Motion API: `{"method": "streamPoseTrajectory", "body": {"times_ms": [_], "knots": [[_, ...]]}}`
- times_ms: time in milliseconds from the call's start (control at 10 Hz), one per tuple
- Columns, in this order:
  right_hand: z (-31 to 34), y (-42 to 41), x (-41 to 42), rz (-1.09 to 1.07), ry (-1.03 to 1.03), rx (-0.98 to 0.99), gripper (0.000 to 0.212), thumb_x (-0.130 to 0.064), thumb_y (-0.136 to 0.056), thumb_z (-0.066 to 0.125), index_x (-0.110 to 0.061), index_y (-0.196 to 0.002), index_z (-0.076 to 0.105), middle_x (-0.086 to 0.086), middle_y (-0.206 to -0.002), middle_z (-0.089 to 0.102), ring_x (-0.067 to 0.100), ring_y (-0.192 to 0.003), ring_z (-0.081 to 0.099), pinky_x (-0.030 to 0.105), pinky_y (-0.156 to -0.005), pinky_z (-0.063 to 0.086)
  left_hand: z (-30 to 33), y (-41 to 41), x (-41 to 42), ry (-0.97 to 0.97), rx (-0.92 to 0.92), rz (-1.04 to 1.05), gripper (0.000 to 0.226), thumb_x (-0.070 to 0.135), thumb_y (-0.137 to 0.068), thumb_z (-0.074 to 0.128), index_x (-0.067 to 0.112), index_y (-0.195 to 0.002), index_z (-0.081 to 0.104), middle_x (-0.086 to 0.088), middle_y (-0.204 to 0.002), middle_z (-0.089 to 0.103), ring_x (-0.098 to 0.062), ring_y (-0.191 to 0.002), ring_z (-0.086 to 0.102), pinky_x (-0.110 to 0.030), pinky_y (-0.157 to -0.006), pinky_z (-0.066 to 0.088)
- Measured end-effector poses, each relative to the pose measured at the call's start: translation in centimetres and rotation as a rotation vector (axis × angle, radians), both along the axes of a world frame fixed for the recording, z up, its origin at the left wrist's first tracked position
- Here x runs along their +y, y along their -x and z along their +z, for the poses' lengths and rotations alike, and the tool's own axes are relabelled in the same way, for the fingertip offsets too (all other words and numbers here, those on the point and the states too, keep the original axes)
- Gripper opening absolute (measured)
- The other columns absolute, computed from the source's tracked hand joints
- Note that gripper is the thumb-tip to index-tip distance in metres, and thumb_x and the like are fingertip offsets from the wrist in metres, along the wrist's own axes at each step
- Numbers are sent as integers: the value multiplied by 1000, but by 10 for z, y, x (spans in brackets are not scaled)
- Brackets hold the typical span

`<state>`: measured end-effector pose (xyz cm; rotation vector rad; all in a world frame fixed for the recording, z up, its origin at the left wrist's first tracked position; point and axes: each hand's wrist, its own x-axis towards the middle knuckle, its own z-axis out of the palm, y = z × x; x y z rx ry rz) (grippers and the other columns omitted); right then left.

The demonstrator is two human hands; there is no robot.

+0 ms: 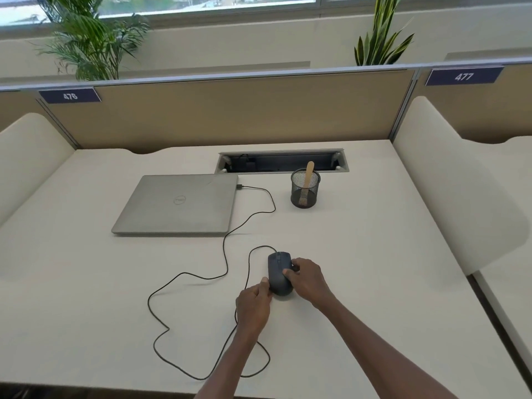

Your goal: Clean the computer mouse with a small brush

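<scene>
A dark grey wired computer mouse [277,272] lies on the white desk [374,283] in front of me. My right hand [308,280] grips its right side, thumb on top and fingers curled round the edge. My left hand [254,305] pinches the mouse's rear left edge. The mouse's black cable [224,254] loops over the desk to a closed silver laptop [178,204]. A small brush with a wooden handle [307,180] stands in a black mesh cup [304,188] behind the mouse, away from both hands.
A cable slot [282,162] is cut into the desk behind the cup. Tan partition panels [230,110] close off the back, and white dividers [449,182] rise at both sides. Cable loops lie left of my left arm.
</scene>
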<state>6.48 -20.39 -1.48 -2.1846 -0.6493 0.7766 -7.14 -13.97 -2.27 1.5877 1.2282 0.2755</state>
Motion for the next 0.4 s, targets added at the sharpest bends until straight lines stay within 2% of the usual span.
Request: {"method": "streamPoseTrajectory", "body": {"times_ms": [100, 200, 300, 400], "knots": [[0, 0, 0, 12, 19, -18, 20, -16, -91, 60, -6, -75, 54, 6, -75, 58, 20, -70, 50, 26, -58, 36, -2, 1, 1, 13, 4, -7, 56, 33, -112, 46, -2, -73, 65, -7, -70, 59, -19, -68, 46, -32, -64, 33], [-2, 0, 0, 16, 22, -34, 22, -16, -91, 60, -7, -73, 51, 6, -73, 56, 19, -69, 48, 25, -57, 34, -4, 0, 4, 30, -30, -6, 47, 33, -111, 47, 12, -73, 63, -5, -72, 62, -18, -70, 51, -31, -68, 38], [-1, 0, 0, 20, 36, -43, 26, -17, -92, 60, -9, -70, 47, 5, -71, 53, 18, -67, 45, 26, -56, 32, -1, 0, 6, 56, -57, 4, 48, 31, -111, 49, 8, -71, 64, -6, -70, 62, -19, -67, 51, -30, -67, 41], [0, -1, -1, -4, 27, -53, 38, -18, -92, 60, -15, -63, 35, -1, -63, 42, 14, -59, 37, 26, -53, 28, -1, -2, 8, 26, -70, 2, 46, 28, -109, 52, 9, -68, 56, -6, -68, 57, -22, -68, 49, -32, -65, 38]]}}
